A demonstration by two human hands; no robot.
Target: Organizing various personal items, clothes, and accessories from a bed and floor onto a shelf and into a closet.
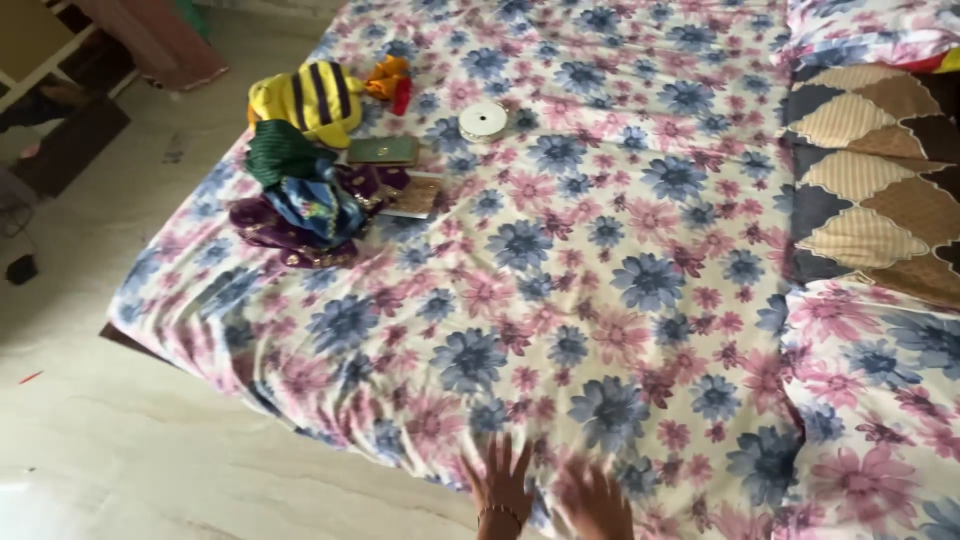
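A bed is covered by a floral sheet [560, 260] with blue and pink flowers. At its near edge my left hand [500, 480] lies flat on the sheet, fingers spread, a bangle on the wrist. My right hand [595, 498] rests just beside it, blurred, also flat on the sheet. Neither hand holds anything.
At the bed's far left lie a yellow striped soft toy [310, 95], folded green and purple cloths [295, 195], a green booklet [383, 150], a white tape roll [483, 121] and a small red item [401, 96]. A brown patterned pillow [875, 180] lies on the right. Pale floor [120, 440] on the left.
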